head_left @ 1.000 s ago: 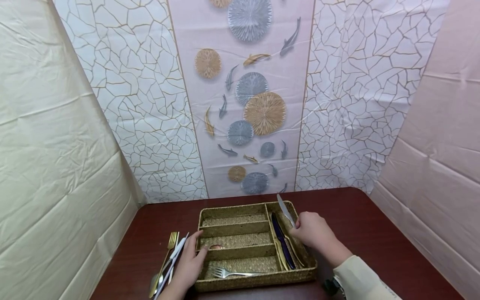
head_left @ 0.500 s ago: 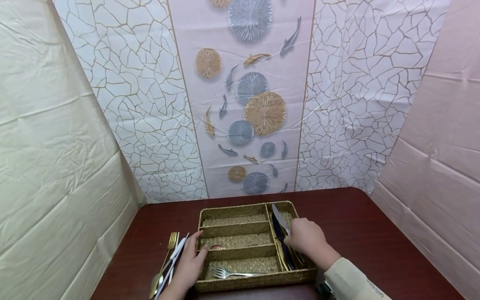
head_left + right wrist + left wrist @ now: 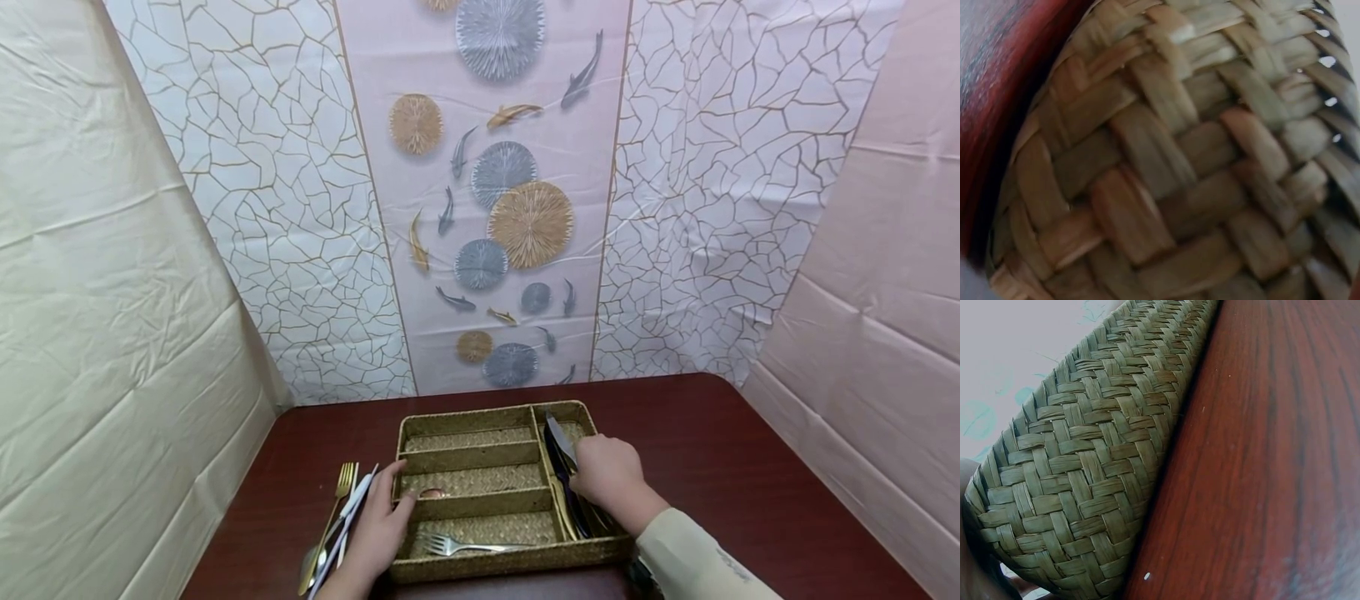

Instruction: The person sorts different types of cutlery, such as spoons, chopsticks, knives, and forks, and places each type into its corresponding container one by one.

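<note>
A silver table knife (image 3: 561, 439) slants blade-up into the right-hand compartment of a woven tray (image 3: 480, 569). My right hand (image 3: 611, 479) grips its handle, which the fingers cover. Beneath it lie a dark-blue knife (image 3: 574, 507) and several gold pieces of cutlery (image 3: 562, 508), partly hidden by the hand. My left hand (image 3: 378, 529) rests with relaxed fingers on the tray's left rim. In the front left compartment a silver fork (image 3: 450, 546) lies on its own. Both wrist views show mostly woven tray wall (image 3: 1085, 456).
Left of the tray a gold fork (image 3: 344, 482), white-handled cutlery (image 3: 358, 497) and spoons lie bunched on the dark red table (image 3: 750, 483), partly behind the left hand. A small reddish round spot (image 3: 432, 494) shows in the tray's middle compartment. Patterned cloth hangs behind the table.
My right hand has moved left and lowered the silver knife from above the tray's right edge into the right compartment, over the dark-blue knife. The left hand has stayed put.
</note>
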### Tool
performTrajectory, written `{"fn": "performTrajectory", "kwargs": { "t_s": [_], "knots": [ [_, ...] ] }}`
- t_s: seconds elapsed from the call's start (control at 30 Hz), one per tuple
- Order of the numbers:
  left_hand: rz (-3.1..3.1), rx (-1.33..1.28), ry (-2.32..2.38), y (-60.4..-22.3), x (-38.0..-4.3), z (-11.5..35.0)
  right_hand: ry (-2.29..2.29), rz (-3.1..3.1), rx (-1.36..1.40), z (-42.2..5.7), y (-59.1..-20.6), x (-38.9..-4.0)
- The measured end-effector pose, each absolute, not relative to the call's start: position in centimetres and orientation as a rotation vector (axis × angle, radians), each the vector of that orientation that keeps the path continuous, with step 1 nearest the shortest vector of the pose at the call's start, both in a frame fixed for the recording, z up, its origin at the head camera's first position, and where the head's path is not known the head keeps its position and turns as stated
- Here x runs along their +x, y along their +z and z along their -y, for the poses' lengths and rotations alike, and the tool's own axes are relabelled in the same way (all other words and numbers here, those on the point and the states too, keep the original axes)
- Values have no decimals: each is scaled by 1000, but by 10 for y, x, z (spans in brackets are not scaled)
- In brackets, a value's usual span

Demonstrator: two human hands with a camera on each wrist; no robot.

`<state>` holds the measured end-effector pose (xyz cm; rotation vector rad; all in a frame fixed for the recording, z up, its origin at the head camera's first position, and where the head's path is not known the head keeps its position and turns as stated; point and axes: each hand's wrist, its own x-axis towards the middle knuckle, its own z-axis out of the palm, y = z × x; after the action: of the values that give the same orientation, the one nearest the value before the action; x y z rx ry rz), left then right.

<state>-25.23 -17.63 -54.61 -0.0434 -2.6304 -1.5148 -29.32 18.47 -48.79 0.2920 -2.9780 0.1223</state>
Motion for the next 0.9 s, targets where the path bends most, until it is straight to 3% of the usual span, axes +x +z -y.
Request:
{"fn": "performTrajectory", "kwargs": {
  "t_s": [0.9],
  "knots": [
    [2598, -70, -1490, -546, -251, 176, -40, 2993, 328, -177, -500, -302]
  ]
}}
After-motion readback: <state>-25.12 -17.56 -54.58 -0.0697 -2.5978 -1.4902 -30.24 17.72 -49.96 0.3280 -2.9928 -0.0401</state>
